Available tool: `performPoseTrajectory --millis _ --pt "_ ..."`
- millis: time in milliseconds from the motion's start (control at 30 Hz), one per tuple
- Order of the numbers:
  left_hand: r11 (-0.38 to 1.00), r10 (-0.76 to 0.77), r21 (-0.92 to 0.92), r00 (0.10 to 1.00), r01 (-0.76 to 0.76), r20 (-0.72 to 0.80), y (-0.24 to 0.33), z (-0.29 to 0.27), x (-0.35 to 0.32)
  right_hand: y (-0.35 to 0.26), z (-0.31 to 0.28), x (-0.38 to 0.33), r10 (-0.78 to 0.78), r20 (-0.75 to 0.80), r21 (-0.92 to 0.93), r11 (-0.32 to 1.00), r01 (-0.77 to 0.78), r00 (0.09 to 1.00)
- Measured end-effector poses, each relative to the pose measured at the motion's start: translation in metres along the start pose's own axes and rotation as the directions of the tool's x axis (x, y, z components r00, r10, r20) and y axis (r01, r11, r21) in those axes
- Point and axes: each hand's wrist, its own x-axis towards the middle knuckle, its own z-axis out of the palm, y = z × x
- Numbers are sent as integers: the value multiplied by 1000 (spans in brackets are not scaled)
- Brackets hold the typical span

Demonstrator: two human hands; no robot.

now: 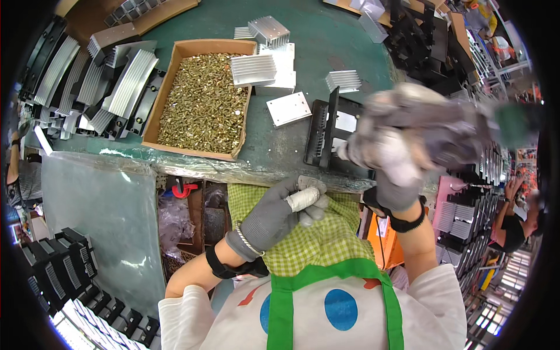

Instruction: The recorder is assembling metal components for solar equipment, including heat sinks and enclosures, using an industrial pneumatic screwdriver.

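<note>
Head view: left camera of side-by-side fisheye pair, worn on head. Faces down and forward, across checked apron [332,248] to green workbench [326,46]. Upright, unmirrored. Torso [233,321] closest, along lower edge; left hand [280,213] and right hand [395,166] near, mid-height; cardboard box [192,150] farther. Field spans person at left rim [29,184] and person at right rim [516,230], both distant; straight edges bow rimward.

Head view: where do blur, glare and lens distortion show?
Head view: motion blur smears the right hand and the dark tool at it; in the head view, the left hand and gold-coloured screws look sharper; head-view glare whitens patches of the grey-green panel; head-view fisheye distortion bows the finned heatsinks at far left.
</note>
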Motion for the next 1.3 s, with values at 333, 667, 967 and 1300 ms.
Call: performPoseTrajectory --millis 333,667,967,1300 --pt "990 -70 -111 982 90 173 -4 10 6 -57 15 -25 35 172 -56 998 -26 984" --pt "975 -105 -175 981 134 163 -6 12 7 -56 43 -9 -5 -6 -211 977 4 1000" --pt "985 -163 -19 969 169 188 0 1 0 6 -7 -7 -206 -502 -530 841 -111 840" --pt "989 -128 96 981 115 144 17 -11 -3 20 -5 10 -65 -361 -432 896 -105 930"
